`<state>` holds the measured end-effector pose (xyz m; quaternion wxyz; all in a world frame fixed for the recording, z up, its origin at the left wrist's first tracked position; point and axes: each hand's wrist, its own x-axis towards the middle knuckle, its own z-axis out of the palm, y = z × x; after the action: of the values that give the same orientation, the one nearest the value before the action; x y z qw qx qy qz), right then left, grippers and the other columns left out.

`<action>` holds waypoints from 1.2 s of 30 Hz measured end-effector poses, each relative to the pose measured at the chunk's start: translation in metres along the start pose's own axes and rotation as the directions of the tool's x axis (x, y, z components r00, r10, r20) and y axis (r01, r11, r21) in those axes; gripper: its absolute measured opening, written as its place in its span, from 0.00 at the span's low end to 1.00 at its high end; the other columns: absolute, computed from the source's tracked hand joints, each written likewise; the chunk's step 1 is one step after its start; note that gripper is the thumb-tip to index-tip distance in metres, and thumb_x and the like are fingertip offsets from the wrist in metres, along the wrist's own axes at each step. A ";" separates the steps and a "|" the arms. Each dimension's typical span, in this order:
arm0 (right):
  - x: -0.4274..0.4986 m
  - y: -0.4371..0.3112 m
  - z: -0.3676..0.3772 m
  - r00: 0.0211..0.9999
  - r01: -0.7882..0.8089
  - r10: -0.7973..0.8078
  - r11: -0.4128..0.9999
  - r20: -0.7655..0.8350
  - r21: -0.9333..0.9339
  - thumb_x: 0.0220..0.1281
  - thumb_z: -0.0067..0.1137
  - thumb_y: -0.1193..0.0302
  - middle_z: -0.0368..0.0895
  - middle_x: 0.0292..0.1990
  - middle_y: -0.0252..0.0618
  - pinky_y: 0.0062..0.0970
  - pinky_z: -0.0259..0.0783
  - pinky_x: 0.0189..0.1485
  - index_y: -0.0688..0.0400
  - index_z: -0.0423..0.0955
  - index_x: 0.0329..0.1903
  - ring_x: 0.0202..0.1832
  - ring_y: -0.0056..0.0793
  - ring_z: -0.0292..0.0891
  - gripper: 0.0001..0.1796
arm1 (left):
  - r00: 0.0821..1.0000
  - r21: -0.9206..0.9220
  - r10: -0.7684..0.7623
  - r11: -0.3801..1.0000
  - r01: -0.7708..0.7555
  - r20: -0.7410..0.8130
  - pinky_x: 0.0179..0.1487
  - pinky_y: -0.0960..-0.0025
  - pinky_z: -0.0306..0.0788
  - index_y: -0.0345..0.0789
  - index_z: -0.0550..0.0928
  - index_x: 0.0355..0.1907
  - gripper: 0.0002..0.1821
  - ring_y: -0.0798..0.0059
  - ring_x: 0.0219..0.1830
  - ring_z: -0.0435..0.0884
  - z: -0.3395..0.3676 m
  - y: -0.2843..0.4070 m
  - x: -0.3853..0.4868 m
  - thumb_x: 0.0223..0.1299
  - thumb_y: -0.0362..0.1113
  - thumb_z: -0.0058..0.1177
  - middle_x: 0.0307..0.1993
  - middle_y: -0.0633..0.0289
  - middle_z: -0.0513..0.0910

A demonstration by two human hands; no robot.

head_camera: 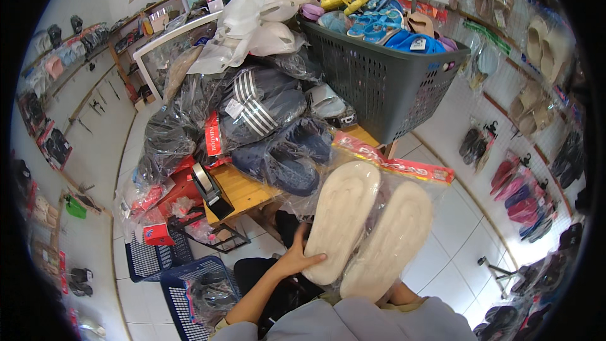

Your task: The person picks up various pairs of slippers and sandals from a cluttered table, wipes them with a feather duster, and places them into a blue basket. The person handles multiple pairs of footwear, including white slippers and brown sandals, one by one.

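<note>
A pair of cream slippers (345, 218) lies in a clear plastic bag with a red header (393, 158), held in front of my body. My left hand (300, 255) grips the bag at the lower left, its thumb over the edge of one slipper. My right hand is mostly hidden behind the bag's lower end; only the wrist (402, 293) shows, so its grip cannot be seen. Just beyond the bag, navy slippers (289, 161) in plastic lie on the pile, beside dark slides with white stripes (255, 104).
A black tape dispenser (213, 194) stands on the wooden table (246, 194). Behind it rises a heap of bagged footwear. A dark grey basket (369, 76) full of colourful sandals stands at the back right. Blue baskets (168, 289) are on the floor at left. Footwear hangs along both walls.
</note>
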<state>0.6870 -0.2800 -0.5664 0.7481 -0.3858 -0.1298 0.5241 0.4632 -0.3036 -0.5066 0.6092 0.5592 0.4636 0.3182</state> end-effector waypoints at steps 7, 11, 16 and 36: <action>0.010 0.010 0.001 0.999 0.025 -0.026 1.000 -0.041 -0.016 0.64 0.44 0.56 0.74 0.37 0.38 0.30 0.70 0.40 0.58 0.66 0.47 0.37 0.30 0.72 0.19 | 0.976 -0.417 -0.161 0.884 0.210 0.148 0.61 0.67 0.59 0.29 0.53 0.64 0.46 0.67 0.59 0.66 -0.004 -0.052 -0.010 0.45 0.37 0.65 0.57 0.53 0.67; 0.016 0.009 -0.013 0.996 0.061 -0.064 0.997 -0.070 -0.045 0.64 0.43 0.54 0.74 0.35 0.38 0.29 0.71 0.37 0.58 0.68 0.44 0.35 0.29 0.72 0.20 | 0.999 -0.467 0.041 0.884 -0.032 0.010 0.63 0.67 0.56 0.32 0.54 0.64 0.46 0.69 0.60 0.63 -0.004 -0.030 -0.026 0.43 0.35 0.65 0.58 0.56 0.66; 0.014 -0.085 -0.047 0.988 0.017 -0.096 0.849 -0.122 -0.528 0.64 0.42 0.50 0.61 0.15 0.25 0.19 0.56 0.13 0.50 0.64 0.23 0.14 0.17 0.57 0.21 | 0.940 -0.232 0.273 0.920 -0.317 -0.204 0.65 0.68 0.50 0.33 0.52 0.65 0.50 0.70 0.63 0.59 -0.024 0.007 -0.059 0.40 0.38 0.67 0.60 0.58 0.61; -0.063 -0.029 0.052 0.629 0.761 -0.384 0.481 0.676 -0.435 0.65 0.48 0.63 0.59 0.13 0.25 0.16 0.43 0.10 0.55 0.62 0.23 0.11 0.12 0.50 0.16 | 0.681 -0.058 0.471 0.798 -0.600 -0.561 0.66 0.67 0.48 0.34 0.53 0.66 0.50 0.68 0.66 0.54 -0.069 0.005 -0.178 0.39 0.39 0.65 0.64 0.56 0.57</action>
<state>0.6495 -0.3176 -0.4976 0.6212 -0.4175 -0.6257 0.2198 0.3344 -0.4373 -0.4609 0.4016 0.4863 0.3829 0.6750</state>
